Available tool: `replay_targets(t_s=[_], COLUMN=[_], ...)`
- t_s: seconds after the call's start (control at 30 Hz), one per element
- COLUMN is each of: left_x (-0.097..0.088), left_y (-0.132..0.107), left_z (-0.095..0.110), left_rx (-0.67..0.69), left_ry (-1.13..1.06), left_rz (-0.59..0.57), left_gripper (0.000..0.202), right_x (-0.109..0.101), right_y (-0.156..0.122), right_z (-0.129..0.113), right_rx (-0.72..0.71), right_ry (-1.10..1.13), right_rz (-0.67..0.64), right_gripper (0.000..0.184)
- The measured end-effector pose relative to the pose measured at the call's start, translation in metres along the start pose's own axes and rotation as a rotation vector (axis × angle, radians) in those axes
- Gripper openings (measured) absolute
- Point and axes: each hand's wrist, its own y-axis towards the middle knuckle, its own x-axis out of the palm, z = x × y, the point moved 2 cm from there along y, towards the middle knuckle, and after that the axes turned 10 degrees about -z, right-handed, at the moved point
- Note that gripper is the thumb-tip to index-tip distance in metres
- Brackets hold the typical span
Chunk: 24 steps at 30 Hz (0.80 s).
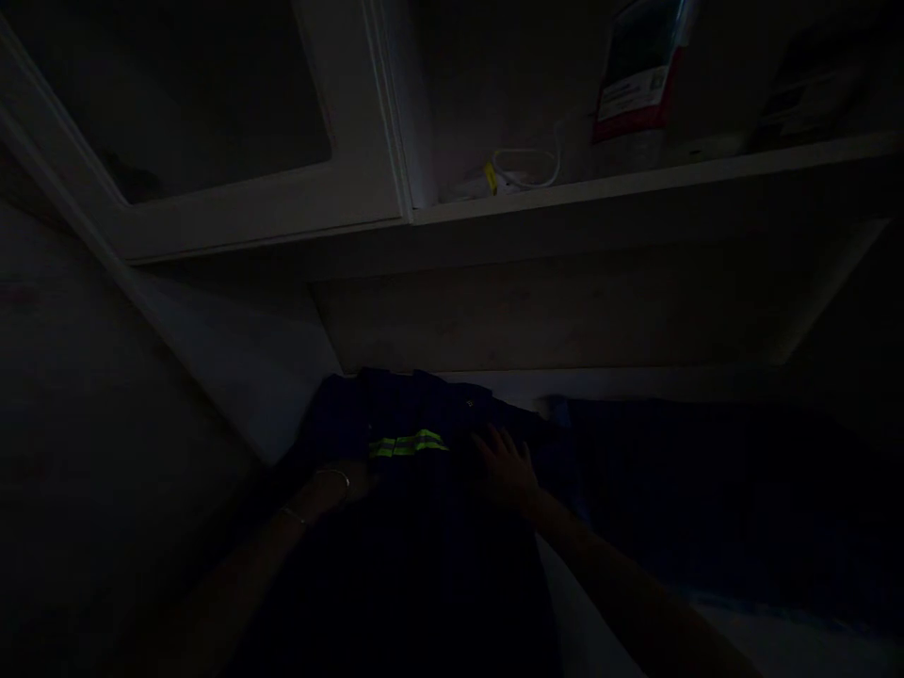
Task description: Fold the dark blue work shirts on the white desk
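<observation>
- the dark navy garment [424,424] with 2 yellow-green reflective bands [408,444] lay spread in the low middle of the view, on a pale surface [233,367] against the wall.
- the right hand [505,466] rested flat on the cloth just right of the bands, fingers spread, closing on nothing.
- the left hand [331,490], a thin bangle [337,474] at the wrist, lay at the garment's left edge; its grip was too dark to tell.
- judged from this, the cloth was being smoothed or laid out; the next move would call for a firm pinch at a hem or sleeve.
- the fabric looked soft, matte and rumpled; the bands were glossy.
- above, a white shelf [636,184] bore a looped white cord [526,169] and a red-edged packet [639,75].
</observation>
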Motion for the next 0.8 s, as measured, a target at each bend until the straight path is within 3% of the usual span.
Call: replay_targets(t_s=[0.1,0.2,0.3,0.37,0.47,0.57,0.67,0.73,0.8], left_x=[0.046,0.089,0.126,0.155,0.208,0.258,0.285,0.287,0.277], left_y=[-0.005,-0.039,-0.087,-0.116,-0.147,-0.162,-0.17,-0.177,-0.187], left_z=[0.041,0.062,0.064,0.067,0.089,0.111,0.103,0.084,0.067], left_rx=[0.146,0.263,0.319,0.397,0.687,0.897,0.806,0.708,0.595], left_ry=[0.08,0.153,0.207,0.194,0.189,0.255,0.333,0.35,0.35], left_rz=[0.015,0.132,0.21,0.184,0.034,-0.08,-0.058,-0.085,-0.151], left_gripper=[0.042,0.048,0.046,0.044,0.046,0.036,0.024,0.026,0.032], right_x=[0.001,-0.013,-0.025,-0.028,-0.028,-0.031,-0.038,-0.048,-0.064], right_y=[0.004,-0.011,-0.042,-0.064,-0.089,-0.107,-0.124,-0.136,-0.151], right_z=[0.022,0.074,0.125,0.146,0.161,0.169,0.192,0.221,0.26], right_rx=[0.159,0.362,0.421,0.43,0.448,0.402,0.395,0.492,0.632], right_ry=[0.199,0.373,0.444,0.496,0.528,0.367,0.125,0.028,-0.019], right_rz=[0.04,0.097,0.146,0.169,0.224,0.257,0.174,0.108,0.081], right_gripper=[0.036,0.046,0.043,0.045,0.05,0.053,0.05,0.048,0.048])
